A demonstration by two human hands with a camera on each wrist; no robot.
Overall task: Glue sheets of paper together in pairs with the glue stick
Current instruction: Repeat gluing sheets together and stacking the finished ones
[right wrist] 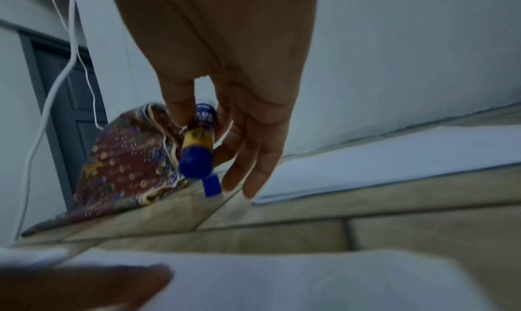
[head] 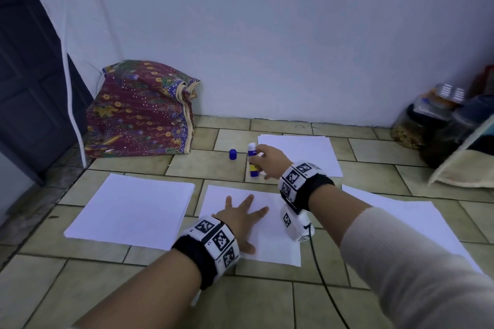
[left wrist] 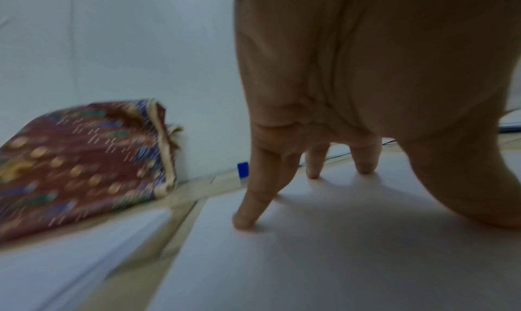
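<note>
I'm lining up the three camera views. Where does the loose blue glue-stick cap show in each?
Head: small blue plastic cap stands on the tiled floor, left of the glue stick.
Left wrist: blue cap at mid-frame, by the wall base, left of the fingers.
Right wrist: blue cap just below the held stick.
Shared landmark: patterned maroon cloth bundle, left of the cap.

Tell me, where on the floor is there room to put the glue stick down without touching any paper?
Bare tiles lie between the patterned cloth bundle and the blue cap, behind the left paper stack. More show near the person, below the middle sheet. It is crowded around the glue stick, where three paper piles nearly meet.
</note>
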